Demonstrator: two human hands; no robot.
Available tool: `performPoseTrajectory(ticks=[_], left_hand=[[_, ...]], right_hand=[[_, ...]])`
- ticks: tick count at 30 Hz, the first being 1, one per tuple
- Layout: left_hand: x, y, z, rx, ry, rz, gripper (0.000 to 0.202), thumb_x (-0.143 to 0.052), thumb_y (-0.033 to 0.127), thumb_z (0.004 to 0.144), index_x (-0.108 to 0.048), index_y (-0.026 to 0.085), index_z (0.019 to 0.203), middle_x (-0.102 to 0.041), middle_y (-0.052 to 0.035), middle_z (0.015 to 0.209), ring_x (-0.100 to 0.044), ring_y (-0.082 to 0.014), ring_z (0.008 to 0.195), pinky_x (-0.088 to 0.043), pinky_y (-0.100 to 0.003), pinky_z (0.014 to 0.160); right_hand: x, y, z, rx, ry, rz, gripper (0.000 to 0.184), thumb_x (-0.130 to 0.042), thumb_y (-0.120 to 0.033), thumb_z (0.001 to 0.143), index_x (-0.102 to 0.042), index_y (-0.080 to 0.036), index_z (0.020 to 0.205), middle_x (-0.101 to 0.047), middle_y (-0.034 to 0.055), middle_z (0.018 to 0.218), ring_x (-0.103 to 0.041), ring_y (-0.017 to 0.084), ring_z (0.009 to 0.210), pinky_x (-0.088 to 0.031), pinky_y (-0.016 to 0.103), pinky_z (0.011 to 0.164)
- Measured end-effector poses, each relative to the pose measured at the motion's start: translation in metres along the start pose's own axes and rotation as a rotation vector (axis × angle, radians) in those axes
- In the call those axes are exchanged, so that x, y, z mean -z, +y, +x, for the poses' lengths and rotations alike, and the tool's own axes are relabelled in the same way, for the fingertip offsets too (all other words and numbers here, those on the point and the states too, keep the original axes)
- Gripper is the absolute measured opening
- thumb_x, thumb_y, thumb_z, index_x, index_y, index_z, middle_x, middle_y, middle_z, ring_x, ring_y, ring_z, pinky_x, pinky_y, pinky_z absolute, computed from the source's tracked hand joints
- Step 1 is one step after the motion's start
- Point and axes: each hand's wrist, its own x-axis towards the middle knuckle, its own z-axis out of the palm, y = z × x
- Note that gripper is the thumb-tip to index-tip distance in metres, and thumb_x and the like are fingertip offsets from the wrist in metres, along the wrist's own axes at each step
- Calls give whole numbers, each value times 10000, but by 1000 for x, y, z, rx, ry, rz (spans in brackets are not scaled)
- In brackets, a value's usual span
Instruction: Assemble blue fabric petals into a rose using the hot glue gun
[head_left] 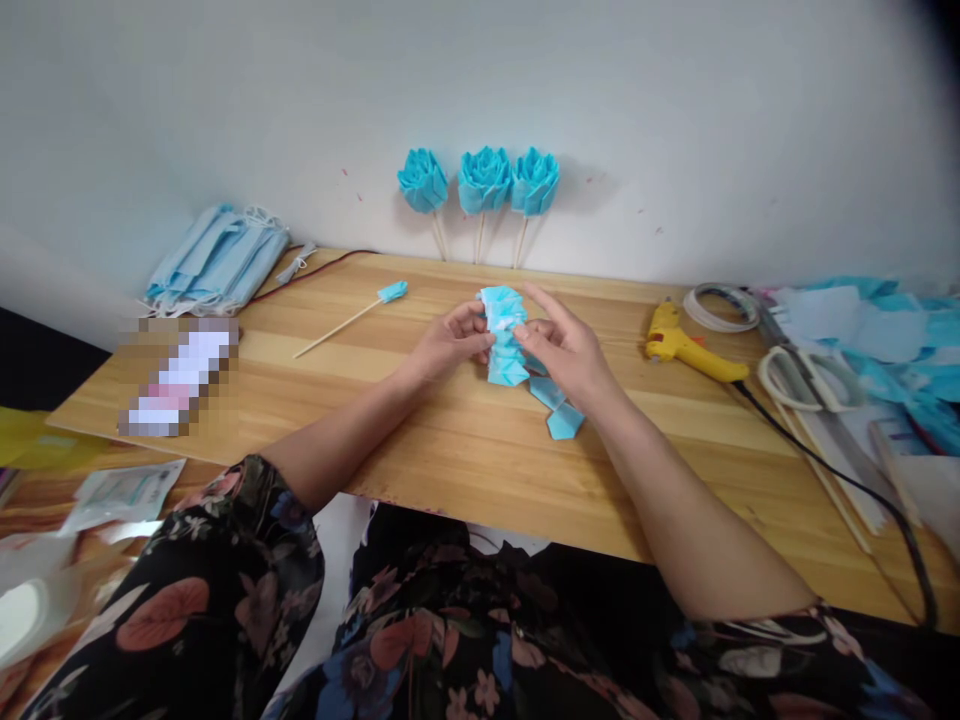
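Observation:
Between my hands, just above the wooden table (360, 420), is a pleated strip of light-blue mask fabric (504, 350). My left hand (457, 335) pinches its left edge with thumb and fingers. On the other side my right hand (559, 345) grips it between thumb and fingers, the index finger stretched out. Folded blue pieces with pointed ends (562, 420) lie under and beside my right hand. To the left rests a thin wooden stick (337, 328) with a small blue wrapped tip (393, 291).
Blue fabric flowers on sticks (485, 182) lean against the wall. Face masks (217, 262) are piled at the back left, near a blurred-out flat object (180, 380). Rightward are a yellow glue gun (694, 350) with a black cord, scissors (810, 380), a clear coil (721, 306) and blue scraps (892, 340).

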Motion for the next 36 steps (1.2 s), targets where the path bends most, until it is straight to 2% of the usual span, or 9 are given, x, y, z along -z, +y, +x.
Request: performPoseTrajectory(ticks=[5,10,14,17,21,24,27,32,36], left_hand=[[-4,2,-3,30,-38,11,453,-806,305,691,-601,149,1063,-638,8,767,-590,-86,600,-488,-230,579],[-8,6,-5,37,-58,-40,478,-819,299,668,-599,166,1071,-636,9,764,-584,-90,599,-491,-231,585],[-7,6,-5,47,-45,-68,487,-818,276,661,-601,172,1085,-628,14,764,-583,-91,609,-485,-233,594],[-5,6,-3,41,-11,-80,476,-797,245,680,-599,167,1105,-628,9,787,-581,-88,611,-475,-234,595],[-3,7,-2,20,43,-72,436,-766,216,711,-597,159,1109,-634,-3,804,-579,-92,610,-471,-239,596],[-3,8,-2,13,61,-77,420,-758,226,723,-590,159,1102,-636,-6,796,-578,-95,611,-476,-242,608],[-5,9,-3,40,44,-112,409,-735,287,760,-576,159,1114,-637,-16,795,-592,-112,634,-486,-256,624],[-5,7,-5,52,-27,-69,471,-737,286,760,-541,156,1169,-643,-22,808,-603,-130,641,-481,-270,608],[-2,2,-3,11,-24,-26,509,-760,250,725,-528,161,1169,-639,-14,820,-607,-126,651,-475,-263,603]], right_hand=[[0,4,-1,10,-44,-44,698,-664,-280,819,-404,-324,1466,-616,-16,747,-531,161,610,-463,303,535],[1,-1,-3,53,-32,-83,755,-664,-229,810,-354,-332,1490,-658,-10,787,-572,165,635,-490,307,566],[2,-1,-2,21,-48,-39,709,-649,-258,837,-364,-331,1482,-667,-7,782,-605,177,649,-510,321,578],[4,3,1,6,12,-22,596,-591,-322,891,-412,-321,1460,-653,-7,749,-607,180,635,-513,332,576],[6,5,3,27,35,28,562,-592,-368,902,-444,-310,1441,-678,13,812,-636,195,748,-526,340,639],[5,4,3,7,-32,80,683,-668,-331,848,-393,-308,1472,-663,-9,757,-596,166,655,-487,291,561],[5,6,2,-7,-28,88,755,-703,-294,808,-371,-307,1486,-643,-33,723,-536,130,568,-444,259,498],[6,8,2,4,-3,63,726,-700,-310,814,-401,-318,1476,-649,-26,742,-534,130,564,-451,267,488],[4,5,2,-3,16,15,597,-658,-336,856,-480,-295,1424,-612,-28,663,-526,140,554,-441,276,494]])
